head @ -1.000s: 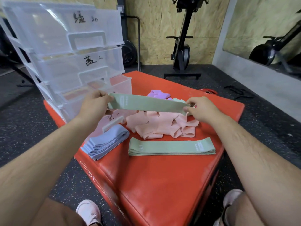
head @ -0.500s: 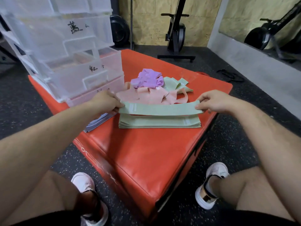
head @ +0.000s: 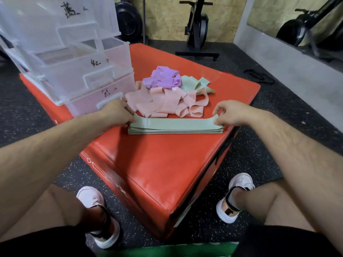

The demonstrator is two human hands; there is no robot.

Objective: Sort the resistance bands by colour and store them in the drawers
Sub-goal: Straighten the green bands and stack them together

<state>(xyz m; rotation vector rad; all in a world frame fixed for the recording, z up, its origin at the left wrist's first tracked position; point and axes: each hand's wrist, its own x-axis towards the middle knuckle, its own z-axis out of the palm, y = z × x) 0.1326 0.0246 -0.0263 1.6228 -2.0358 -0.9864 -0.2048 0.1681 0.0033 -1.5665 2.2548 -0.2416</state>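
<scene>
A flat green resistance band (head: 176,123) lies on top of a neat stack of green bands (head: 174,131) on the red padded box (head: 167,164). My left hand (head: 117,113) pinches its left end and my right hand (head: 231,113) pinches its right end. Behind the stack sits a loose heap of pink bands (head: 167,103), with purple bands (head: 163,76) and a few loose green bands (head: 196,84) beyond. The clear plastic drawer unit (head: 70,52) stands at the box's left, its lower drawers pulled partly out. My left arm hides the blue bands.
Black speckled rubber floor surrounds the box. An exercise machine (head: 197,28) and a weight plate (head: 128,21) stand by the wooden back wall. A grey ledge with a mirror (head: 297,58) runs along the right. My legs and shoes (head: 235,197) flank the box's near corner.
Both hands have lowered the stretched green band from mid-air down onto the green stack. The camera has tilted downward, so the top drawer has left the view.
</scene>
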